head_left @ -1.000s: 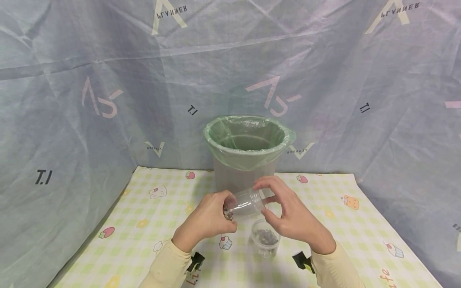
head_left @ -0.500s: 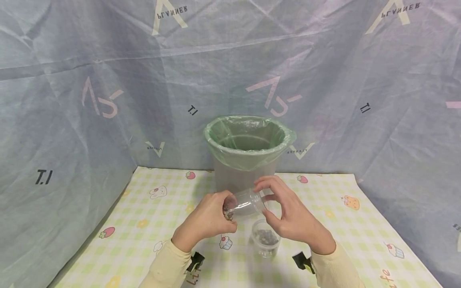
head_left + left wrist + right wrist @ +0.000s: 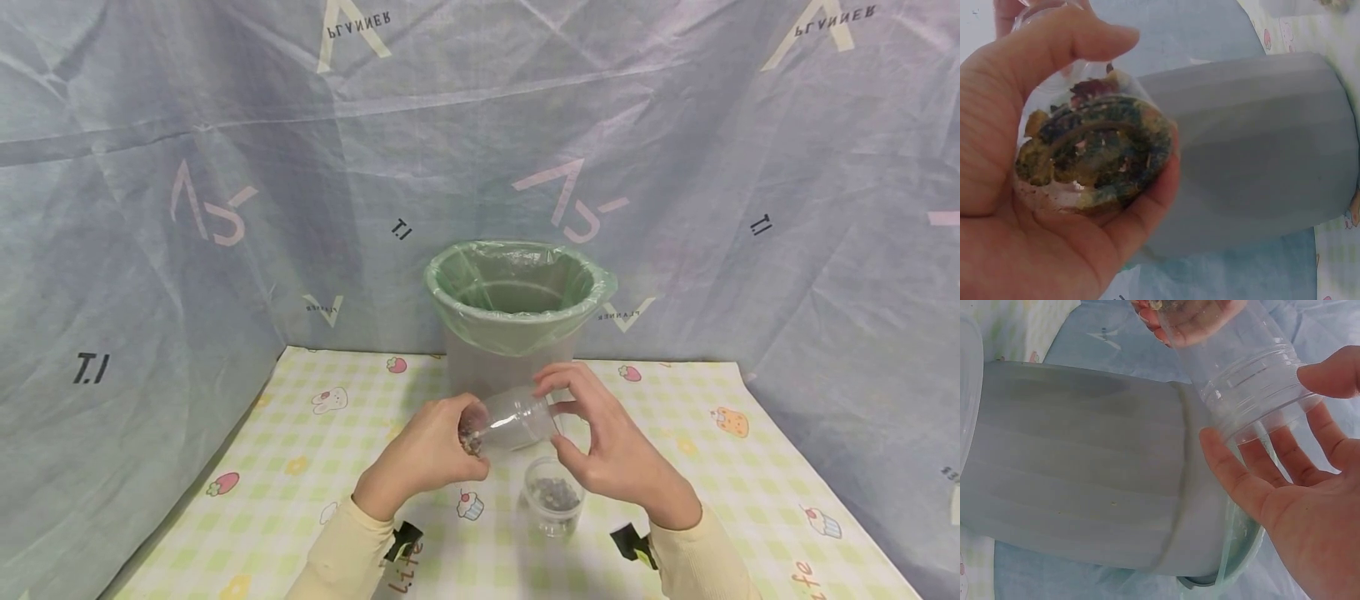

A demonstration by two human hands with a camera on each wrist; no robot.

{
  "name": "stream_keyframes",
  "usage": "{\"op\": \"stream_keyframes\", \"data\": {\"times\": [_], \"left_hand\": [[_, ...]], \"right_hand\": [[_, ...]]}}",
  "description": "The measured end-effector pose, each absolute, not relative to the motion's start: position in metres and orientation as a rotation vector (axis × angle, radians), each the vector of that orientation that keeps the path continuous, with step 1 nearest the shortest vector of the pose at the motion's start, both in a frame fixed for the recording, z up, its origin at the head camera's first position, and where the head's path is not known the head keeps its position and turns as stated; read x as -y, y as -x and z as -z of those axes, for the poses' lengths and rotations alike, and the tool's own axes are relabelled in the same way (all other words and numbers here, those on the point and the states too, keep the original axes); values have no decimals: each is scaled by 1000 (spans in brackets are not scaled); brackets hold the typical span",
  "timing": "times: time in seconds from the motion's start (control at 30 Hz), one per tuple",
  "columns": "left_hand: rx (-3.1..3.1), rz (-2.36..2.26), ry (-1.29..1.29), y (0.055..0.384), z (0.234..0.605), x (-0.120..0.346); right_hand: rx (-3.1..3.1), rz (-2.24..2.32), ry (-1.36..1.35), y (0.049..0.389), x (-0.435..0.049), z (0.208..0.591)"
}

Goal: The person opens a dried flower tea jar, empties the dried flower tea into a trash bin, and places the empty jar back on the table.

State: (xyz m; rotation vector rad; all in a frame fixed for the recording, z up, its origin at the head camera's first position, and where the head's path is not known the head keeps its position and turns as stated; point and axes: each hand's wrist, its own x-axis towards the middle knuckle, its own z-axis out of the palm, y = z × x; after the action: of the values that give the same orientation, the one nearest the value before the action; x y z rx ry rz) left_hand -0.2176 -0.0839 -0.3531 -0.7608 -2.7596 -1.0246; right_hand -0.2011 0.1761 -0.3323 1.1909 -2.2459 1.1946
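A clear plastic jar (image 3: 516, 419) lies tilted on its side between my two hands, in front of the bin. My left hand (image 3: 423, 446) grips its base, fingers and thumb curled round it. Dark, dried plant bits (image 3: 1100, 147), with green, yellow and reddish pieces, sit inside at that end in the left wrist view. At the ridged mouth end, my right hand (image 3: 607, 442) holds the rim between thumb and spread fingers. Below the jar, a second clear tub (image 3: 553, 525) stands upright on the table with greyish bits (image 3: 557, 493) in it.
Behind the hands stands a grey bin (image 3: 480, 371), lined with a green bag (image 3: 517, 333) folded over its rim. A checked cloth with printed pictures covers the table (image 3: 300, 417). Blue-grey fabric (image 3: 315, 208) hangs at the back and sides.
My left hand and the jar have shifted slightly left. My right hand has moved a little up and right at the mouth end. The upright tub stays in place.
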Motion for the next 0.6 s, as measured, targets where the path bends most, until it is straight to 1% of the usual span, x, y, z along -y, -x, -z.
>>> {"op": "stream_keyframes", "data": {"times": [0.4,0.6], "left_hand": [[2691,1152,695,224,345,109],[2661,1141,735,226,341,123]], "right_hand": [[2271,-1208,-1171,201,-175,333],[2310,-1205,-1176,202,-171,336]]}}
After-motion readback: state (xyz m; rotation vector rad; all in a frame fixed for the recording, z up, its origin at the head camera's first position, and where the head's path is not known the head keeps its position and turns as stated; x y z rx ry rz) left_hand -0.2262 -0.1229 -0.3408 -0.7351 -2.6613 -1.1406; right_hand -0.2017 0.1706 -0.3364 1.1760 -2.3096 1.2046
